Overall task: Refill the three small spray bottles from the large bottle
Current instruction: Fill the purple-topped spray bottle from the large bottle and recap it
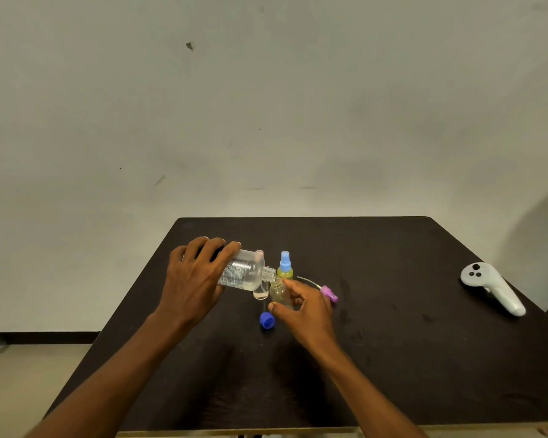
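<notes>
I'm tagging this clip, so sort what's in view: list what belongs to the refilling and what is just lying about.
Job: large bottle, tipped in the left hand; open small bottle, held by the right hand; blue-topped spray bottle; third small bottle, partly hidden; purple spray head with tube; blue cap.
Lying about: white controller, near the table's right edge.

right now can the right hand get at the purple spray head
Probably yes: the purple spray head lies just beyond the right hand, nothing between. But that hand holds the small bottle under the large bottle, so it is busy.
</notes>
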